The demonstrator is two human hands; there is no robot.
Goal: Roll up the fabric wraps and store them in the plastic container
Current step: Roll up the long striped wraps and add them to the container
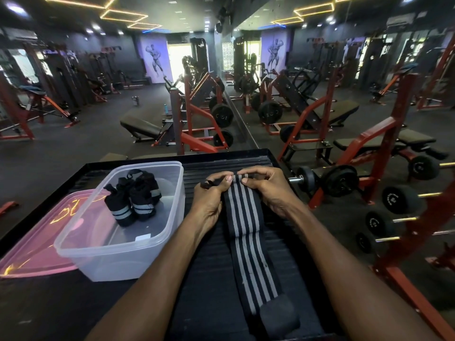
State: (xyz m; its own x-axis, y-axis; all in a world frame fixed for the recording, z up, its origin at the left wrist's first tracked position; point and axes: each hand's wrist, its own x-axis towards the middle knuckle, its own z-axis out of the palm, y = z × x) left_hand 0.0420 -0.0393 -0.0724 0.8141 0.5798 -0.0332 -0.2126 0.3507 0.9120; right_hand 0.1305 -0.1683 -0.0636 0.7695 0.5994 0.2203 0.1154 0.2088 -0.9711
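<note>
A long black fabric wrap with grey stripes (248, 247) lies stretched toward me on the black ribbed platform (204, 279). Its far end is pinched between both hands and looks slightly folded over. My left hand (211, 193) grips the left side of that end, with a thin black loop under the fingers. My right hand (268, 185) holds the right side of the same end. To the left stands a clear plastic container (118, 252), open, with three rolled black wraps (134, 200) standing inside.
A pink translucent lid (34, 244) lies under and left of the container. A red rack of dumbbells (394, 207) stands close on the right. Benches, weight machines and a mirror wall fill the gym beyond the platform's far edge.
</note>
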